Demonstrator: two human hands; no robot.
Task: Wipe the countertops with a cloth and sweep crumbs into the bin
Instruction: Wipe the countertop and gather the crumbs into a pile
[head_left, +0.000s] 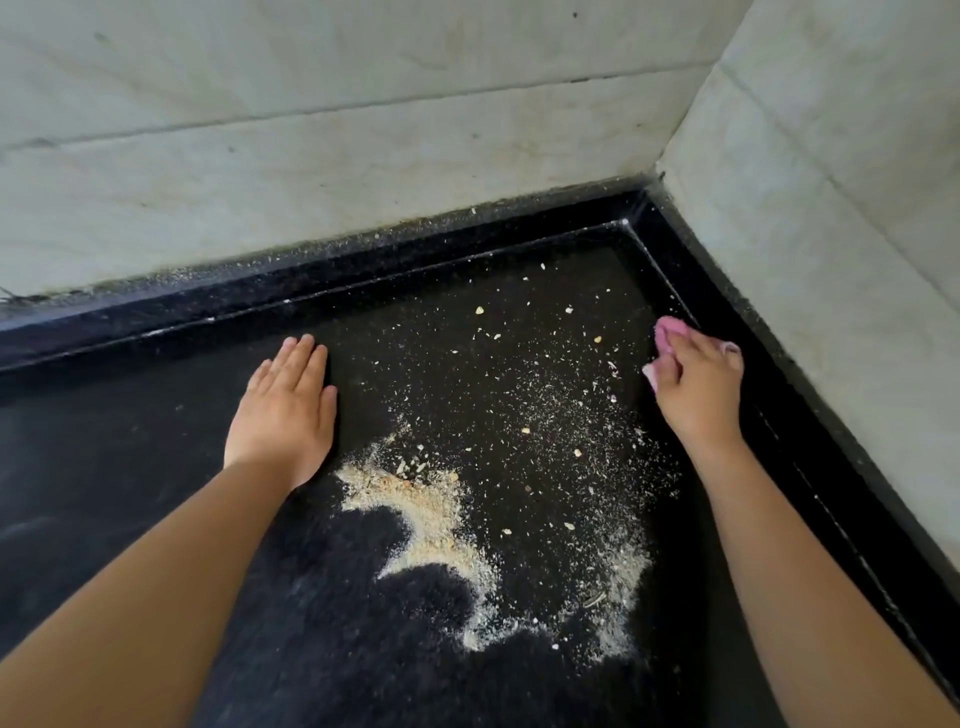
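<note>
A pink cloth (662, 332) is bunched under the right hand (696, 387), whose fingers curl over it and press it onto the black countertop (130, 457) close to the far right corner. Only soft folds of the fabric show, one beyond the fingertips and one by the thumb side; the rest is hidden beneath the hand. The cloth lies just beside the raised black lip (779, 405) that runs along the right wall.

Between the two hands, crumbs (426, 514) are spread over the dark surface. The thickest part is a pale, sandy, powdery drift in a curved band, lying just beside the heel of the left hand and trailing toward the near edge. A second, thinner patch of fine grit (618, 571) sits nearer the right forearm. Farther back, toward the corner, small separate flakes and specks are scattered, some lying near the cloth.

The left hand (288, 410) lies flat on the countertop, palm down, fingers straight and held together, gripping nothing. It is well apart from the cloth, with the crumb field between them.

The countertop is glossy black stone with fine speckling, and the lip carries dust along its top. Behind it, pale, marbled wall tiles (363, 156) meet at the corner, with thin dark grout lines.
</note>
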